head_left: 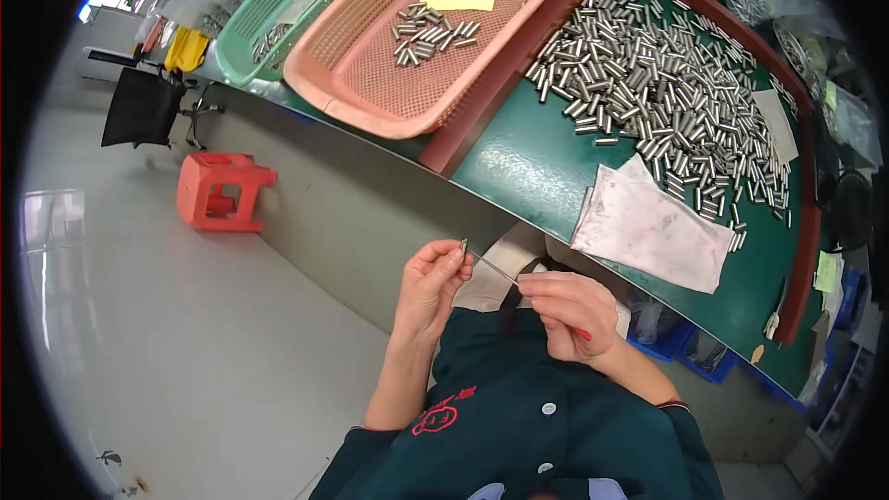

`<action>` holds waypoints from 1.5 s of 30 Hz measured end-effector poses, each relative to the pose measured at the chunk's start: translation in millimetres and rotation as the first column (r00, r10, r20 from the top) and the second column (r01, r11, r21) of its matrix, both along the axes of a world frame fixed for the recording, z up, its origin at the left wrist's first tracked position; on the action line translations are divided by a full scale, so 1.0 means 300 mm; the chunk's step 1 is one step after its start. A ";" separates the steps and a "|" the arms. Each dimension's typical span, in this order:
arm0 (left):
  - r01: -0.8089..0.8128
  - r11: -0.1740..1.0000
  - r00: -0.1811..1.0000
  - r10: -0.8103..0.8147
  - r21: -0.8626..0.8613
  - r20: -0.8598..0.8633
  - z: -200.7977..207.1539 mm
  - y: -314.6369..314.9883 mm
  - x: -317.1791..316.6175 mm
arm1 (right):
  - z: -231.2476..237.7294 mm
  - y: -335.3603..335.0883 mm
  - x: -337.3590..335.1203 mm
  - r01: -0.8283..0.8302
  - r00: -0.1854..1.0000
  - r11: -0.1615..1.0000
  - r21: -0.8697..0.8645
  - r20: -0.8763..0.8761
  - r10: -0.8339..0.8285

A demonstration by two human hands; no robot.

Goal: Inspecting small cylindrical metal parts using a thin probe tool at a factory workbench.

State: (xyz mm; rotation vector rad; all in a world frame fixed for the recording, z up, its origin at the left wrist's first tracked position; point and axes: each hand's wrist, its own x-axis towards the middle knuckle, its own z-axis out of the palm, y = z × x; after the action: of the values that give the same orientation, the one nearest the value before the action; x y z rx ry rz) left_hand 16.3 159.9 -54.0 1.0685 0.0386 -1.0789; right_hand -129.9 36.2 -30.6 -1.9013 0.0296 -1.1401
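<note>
The right fingers hide the red handle — partly.

1. Your left grip pinches a small silver metal cylinder.
2. Your right grip holds a thin metal rod with a red end, pointing toward that cylinder.
3. On your green worktop, a stained whitish cloth lies beside a heap of silver metal cylinders.
4. A pink perforated plastic basket holds more cylinders.
</note>
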 end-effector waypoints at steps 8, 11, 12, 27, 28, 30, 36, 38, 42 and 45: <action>0.005 1.000 0.999 -0.005 -0.012 0.033 -0.017 0.036 0.032 | -0.016 0.034 0.069 0.015 1.000 0.998 -0.057 -0.016 -0.016; 0.016 1.000 0.999 -0.015 -0.012 0.040 -0.028 0.046 0.039 | -0.011 0.039 0.081 0.010 1.000 0.996 -0.089 -0.028 -0.013; 0.014 1.000 0.999 -0.013 -0.016 0.038 -0.028 0.045 0.040 | -0.010 0.039 0.085 0.008 0.999 0.996 -0.092 -0.030 -0.011; -0.002 1.000 0.973 0.000 0.007 0.231 -0.027 0.036 0.034 | -0.032 0.044 0.099 0.012 0.998 0.989 -0.146 -0.051 -0.019; 0.003 1.000 0.975 -0.007 0.017 0.220 -0.022 0.030 0.032 | -0.038 0.043 0.096 0.042 0.998 0.989 -0.143 -0.042 -0.048; 0.010 1.000 0.978 -0.016 0.028 0.210 -0.016 0.024 0.030 | -0.044 0.043 0.092 0.073 0.996 0.988 -0.138 -0.033 -0.078; -0.047 0.996 0.945 0.021 0.074 0.326 -0.010 0.009 0.013 | -0.022 0.046 0.100 0.088 0.992 0.984 -0.154 -0.077 -0.101; -0.128 0.992 0.916 0.114 0.010 0.386 -0.019 0.008 0.012 | -0.023 0.051 0.100 0.046 0.994 0.989 -0.142 -0.097 -0.060; -0.191 0.981 0.883 0.165 0.016 0.439 -0.015 0.004 0.009 | -0.035 0.050 0.103 -0.008 0.996 0.990 -0.138 -0.084 -0.004; -0.249 0.968 0.839 0.195 0.040 0.508 -0.016 0.003 0.015 | -0.032 0.050 0.091 -0.018 0.998 0.990 -0.136 -0.059 0.010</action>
State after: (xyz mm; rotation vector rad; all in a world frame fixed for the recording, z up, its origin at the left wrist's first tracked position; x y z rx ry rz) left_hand 20.9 160.9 -58.9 1.3793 -0.1968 -0.5678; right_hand -102.5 51.3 -40.2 -2.0524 -0.0308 -1.1015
